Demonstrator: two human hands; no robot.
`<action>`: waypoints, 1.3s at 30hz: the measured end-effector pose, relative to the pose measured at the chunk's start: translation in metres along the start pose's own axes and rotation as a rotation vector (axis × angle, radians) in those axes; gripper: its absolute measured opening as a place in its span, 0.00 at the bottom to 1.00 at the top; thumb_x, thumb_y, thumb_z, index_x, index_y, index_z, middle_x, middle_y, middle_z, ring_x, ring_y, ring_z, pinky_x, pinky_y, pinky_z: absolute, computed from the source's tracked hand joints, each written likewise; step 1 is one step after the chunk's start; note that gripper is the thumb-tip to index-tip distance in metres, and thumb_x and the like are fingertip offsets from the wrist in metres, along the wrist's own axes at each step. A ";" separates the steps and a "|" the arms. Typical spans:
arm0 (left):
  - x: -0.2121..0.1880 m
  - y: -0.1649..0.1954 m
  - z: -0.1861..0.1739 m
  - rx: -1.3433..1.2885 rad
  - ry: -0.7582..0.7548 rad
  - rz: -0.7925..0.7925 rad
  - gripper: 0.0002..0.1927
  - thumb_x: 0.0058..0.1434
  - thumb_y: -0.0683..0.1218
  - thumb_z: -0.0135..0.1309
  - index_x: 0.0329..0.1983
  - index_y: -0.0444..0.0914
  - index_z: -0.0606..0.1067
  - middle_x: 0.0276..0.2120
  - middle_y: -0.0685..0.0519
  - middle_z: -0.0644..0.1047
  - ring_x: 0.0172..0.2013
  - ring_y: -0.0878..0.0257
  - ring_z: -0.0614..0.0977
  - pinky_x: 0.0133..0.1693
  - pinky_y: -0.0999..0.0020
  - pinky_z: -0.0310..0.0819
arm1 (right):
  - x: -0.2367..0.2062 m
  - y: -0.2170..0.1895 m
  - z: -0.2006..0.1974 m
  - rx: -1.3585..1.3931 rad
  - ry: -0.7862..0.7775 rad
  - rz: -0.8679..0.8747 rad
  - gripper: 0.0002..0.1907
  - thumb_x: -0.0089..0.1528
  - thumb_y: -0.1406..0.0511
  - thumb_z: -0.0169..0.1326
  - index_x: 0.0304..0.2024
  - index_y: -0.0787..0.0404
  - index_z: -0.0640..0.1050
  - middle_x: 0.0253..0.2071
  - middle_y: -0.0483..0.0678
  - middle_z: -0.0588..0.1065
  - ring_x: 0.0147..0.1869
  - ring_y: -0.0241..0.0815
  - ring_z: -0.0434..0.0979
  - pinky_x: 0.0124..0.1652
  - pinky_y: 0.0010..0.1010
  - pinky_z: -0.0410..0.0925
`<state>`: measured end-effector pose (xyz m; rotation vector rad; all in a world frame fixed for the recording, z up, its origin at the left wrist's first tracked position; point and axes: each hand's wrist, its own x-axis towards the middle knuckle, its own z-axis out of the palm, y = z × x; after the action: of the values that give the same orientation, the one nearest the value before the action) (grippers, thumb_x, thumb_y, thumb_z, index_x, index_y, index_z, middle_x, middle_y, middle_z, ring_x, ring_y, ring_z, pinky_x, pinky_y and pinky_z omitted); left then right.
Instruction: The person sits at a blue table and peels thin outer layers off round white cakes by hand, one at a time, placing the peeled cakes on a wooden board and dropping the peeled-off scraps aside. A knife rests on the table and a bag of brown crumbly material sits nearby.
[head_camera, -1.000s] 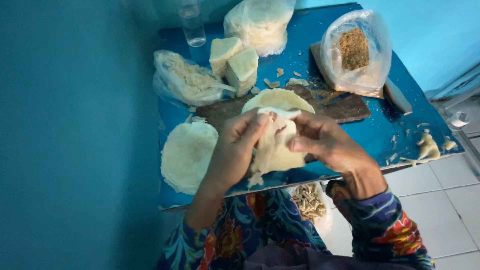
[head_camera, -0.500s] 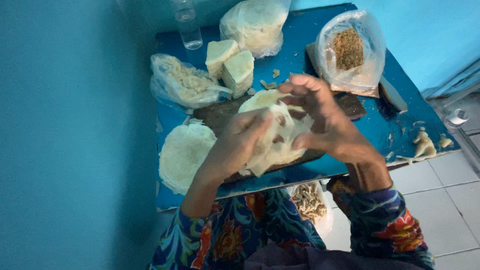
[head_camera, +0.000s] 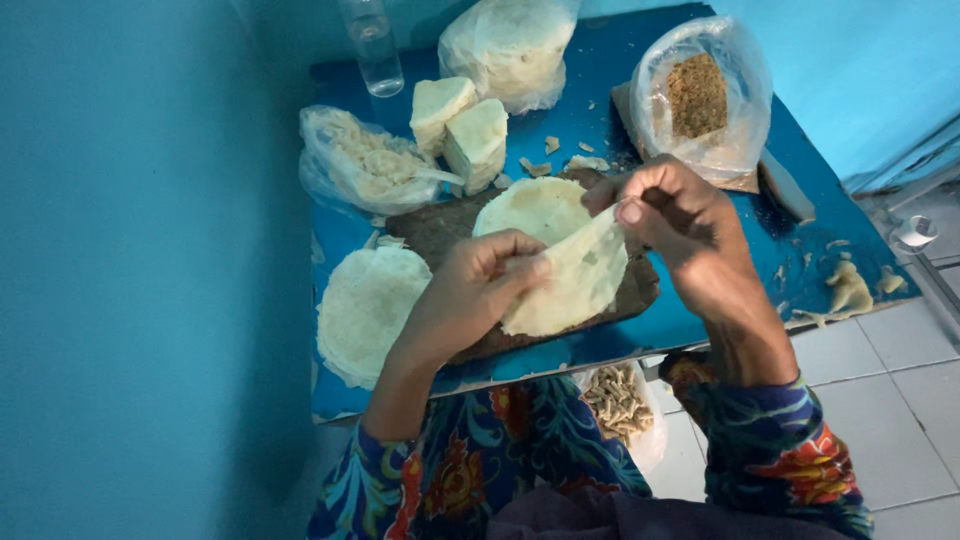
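Note:
Both hands hold one thin, pale, round dough sheet (head_camera: 575, 280) above a dark wooden board (head_camera: 440, 235). My left hand (head_camera: 470, 295) pinches its left edge. My right hand (head_camera: 675, 215) pinches the upper right edge and lifts it, so the sheet hangs stretched between them. Under it, on the board, lies a stack of the same round sheets (head_camera: 535, 205). A second pile of round sheets (head_camera: 365, 305) lies on the blue table (head_camera: 700, 325) to the left of the board.
At the back stand two pale blocks (head_camera: 460, 130), a clear glass (head_camera: 372, 45), a bag of white sheets (head_camera: 510, 45), a bag of shredded filling (head_camera: 365, 170) and a bag with brown crumbs (head_camera: 700, 95). Dough scraps (head_camera: 850, 290) lie right. A bag of small rolls (head_camera: 620, 400) hangs below the table edge.
My right hand has peeled the sheet's upper edge up and to the right. The sheet, bunched in both hands a second ago, now spreads open between them.

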<state>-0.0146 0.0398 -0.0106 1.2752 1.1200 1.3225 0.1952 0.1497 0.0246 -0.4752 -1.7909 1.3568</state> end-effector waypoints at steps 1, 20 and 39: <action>0.002 -0.001 0.000 0.010 0.030 0.017 0.12 0.69 0.48 0.54 0.40 0.34 0.79 0.30 0.60 0.78 0.32 0.74 0.75 0.34 0.75 0.70 | 0.001 -0.003 0.002 -0.024 0.008 0.052 0.02 0.70 0.71 0.51 0.45 0.61 0.73 0.47 0.47 0.79 0.39 0.29 0.71 0.36 0.23 0.67; 0.005 0.007 -0.005 -0.031 0.116 0.081 0.13 0.64 0.45 0.62 0.46 0.33 0.77 0.36 0.57 0.79 0.36 0.72 0.79 0.39 0.74 0.74 | 0.007 0.017 -0.006 -0.079 -0.041 0.130 0.06 0.70 0.67 0.55 0.41 0.63 0.80 0.33 0.39 0.76 0.36 0.26 0.70 0.36 0.21 0.65; 0.002 0.026 0.007 0.122 0.290 0.339 0.12 0.70 0.43 0.57 0.54 0.35 0.75 0.44 0.54 0.78 0.41 0.70 0.79 0.44 0.72 0.79 | 0.015 -0.015 -0.001 -0.128 0.045 0.086 0.09 0.73 0.63 0.52 0.45 0.61 0.81 0.29 0.41 0.75 0.23 0.26 0.66 0.22 0.21 0.58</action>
<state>-0.0081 0.0387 0.0157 1.4403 1.2354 1.7577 0.1895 0.1555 0.0444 -0.6528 -1.8459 1.2843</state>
